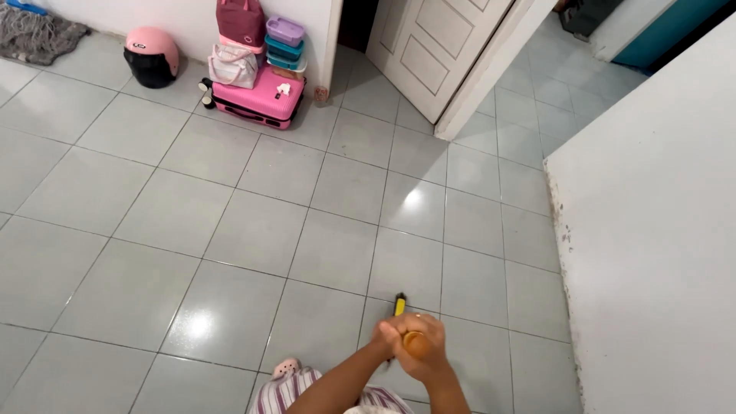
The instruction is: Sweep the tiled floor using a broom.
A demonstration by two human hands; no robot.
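Both of my hands are wrapped around the top of a long stick (399,305) that I see almost end-on. Its rounded orange end (415,343) shows between my fingers, and a yellow and black section pokes out beyond them toward the floor. My left hand (389,337) grips the near-left side of it. Pressed against that hand is my right hand (431,346), which wears a ring. The lower end of the stick is hidden. Striped clothing and a pink slipper (285,369) show at the bottom edge.
The grey tiled floor (253,230) spreads out ahead. A pink suitcase (257,100) with bags and stacked lidded boxes (284,42) stands against the far wall, beside a pink helmet (151,55). An open white door (433,46) is behind; a white wall (659,253) fills the right.
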